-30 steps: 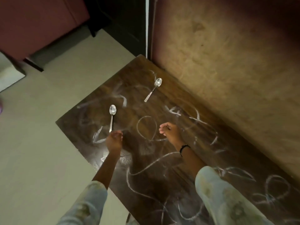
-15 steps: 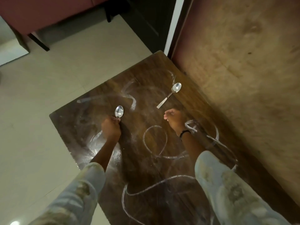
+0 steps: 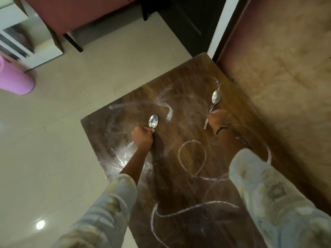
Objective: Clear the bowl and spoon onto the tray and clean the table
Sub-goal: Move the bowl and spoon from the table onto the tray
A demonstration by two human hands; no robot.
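From my head camera, my left hand (image 3: 142,138) was curled round the handle of the near spoon (image 3: 153,121), its bowl sticking out past my knuckles over the desk (image 3: 188,185). My right hand (image 3: 217,118) sat on the handle of the far spoon (image 3: 215,97), whose bowl pointed toward the wall; the fingers looked curled over the handle, but motion blur kept me from telling whether that grip was truly closed on it. I judged the step to be picking up the spoons, with the left grip made and the right one just arriving. The next move, as I saw it, called for lifting both clear and carrying them to the tray, which was nowhere in view, and neither was the bowl. White powdery streaks (image 3: 165,106) looped across the dark wood, so the wiping was not yet done. A pink cylinder (image 3: 15,81) lay on the floor at the left and a red seat (image 3: 80,11) stood beyond; nothing stood between my hands and the spoons.
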